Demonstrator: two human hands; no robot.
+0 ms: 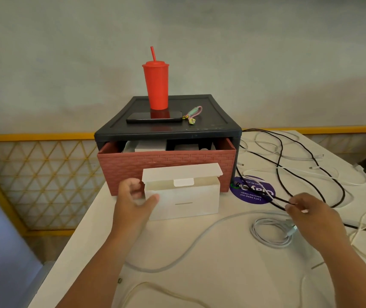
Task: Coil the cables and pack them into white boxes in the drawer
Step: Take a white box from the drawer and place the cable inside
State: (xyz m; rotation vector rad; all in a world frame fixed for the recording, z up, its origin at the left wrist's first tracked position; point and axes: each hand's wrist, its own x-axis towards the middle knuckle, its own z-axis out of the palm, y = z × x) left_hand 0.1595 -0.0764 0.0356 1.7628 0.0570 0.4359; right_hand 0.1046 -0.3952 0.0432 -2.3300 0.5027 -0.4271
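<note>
My left hand [133, 196] grips the left end of the white box [188, 203], thumb on its near face, lid up, long axis running left to right, just in front of the open drawer [166, 167]. Further right on the worktop [177, 236], the coiled white cable [268, 236] lies just beside my right hand [313, 216], whose fingers pinch the black cable [278, 170]. The right hand's nearer the coil, and the box mouth is to its left.
</note>
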